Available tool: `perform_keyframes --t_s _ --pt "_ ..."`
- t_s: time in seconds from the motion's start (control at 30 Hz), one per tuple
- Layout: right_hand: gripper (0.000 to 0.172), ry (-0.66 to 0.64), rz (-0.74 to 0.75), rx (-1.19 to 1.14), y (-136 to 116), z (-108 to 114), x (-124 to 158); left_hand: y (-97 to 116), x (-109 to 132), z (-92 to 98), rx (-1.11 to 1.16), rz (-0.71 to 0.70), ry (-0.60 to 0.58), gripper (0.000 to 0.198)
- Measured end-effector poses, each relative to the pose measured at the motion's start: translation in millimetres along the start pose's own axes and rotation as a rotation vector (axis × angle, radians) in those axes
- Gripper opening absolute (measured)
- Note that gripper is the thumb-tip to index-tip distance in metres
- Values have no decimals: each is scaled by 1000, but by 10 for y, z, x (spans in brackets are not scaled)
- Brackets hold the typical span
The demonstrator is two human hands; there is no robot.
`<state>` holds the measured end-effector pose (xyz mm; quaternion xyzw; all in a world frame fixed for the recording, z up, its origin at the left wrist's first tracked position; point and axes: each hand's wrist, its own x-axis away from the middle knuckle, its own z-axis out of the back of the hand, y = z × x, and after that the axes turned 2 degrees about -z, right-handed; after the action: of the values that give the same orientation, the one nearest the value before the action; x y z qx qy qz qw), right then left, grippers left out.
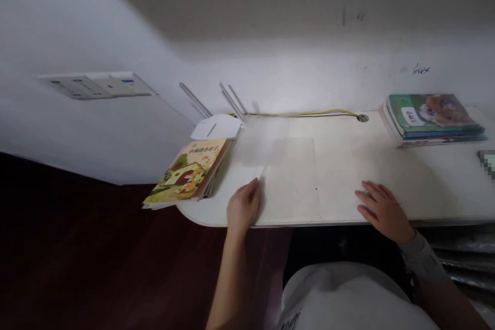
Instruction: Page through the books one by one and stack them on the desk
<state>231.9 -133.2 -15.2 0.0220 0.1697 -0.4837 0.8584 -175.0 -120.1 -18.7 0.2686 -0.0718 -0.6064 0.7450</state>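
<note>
Loosely curled on the white desk near its front edge is my left hand. Its fingers are pressed together, with nothing visible in them. To its left lies a stack of picture books, the top one yellow-green with a drawn house, overhanging the desk's rounded left end. My right hand rests at the front edge, fingers apart, holding nothing. Beyond it, toward the back right, sits a stack of books with a green cover and a white label on top.
A white router with several raised antennas stands behind the left books, against the wall. Yellow and black cables run along the back to a cable hole. A wall socket panel is at left. A dark-edged device shows at far right.
</note>
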Motion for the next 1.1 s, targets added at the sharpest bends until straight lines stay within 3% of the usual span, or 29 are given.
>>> perform_keyframes --t_s 0.2,0.47,1.1 --pt "39 6 17 -9 39 -63 23 -30 -3 18 174 70 14 43" --pt "36 19 5 -2 25 -49 23 -78 -34 93 562 277 -27 67" --pt "31 82 -54 19 52 -81 65 -59 -16 70 410 153 -89 61"
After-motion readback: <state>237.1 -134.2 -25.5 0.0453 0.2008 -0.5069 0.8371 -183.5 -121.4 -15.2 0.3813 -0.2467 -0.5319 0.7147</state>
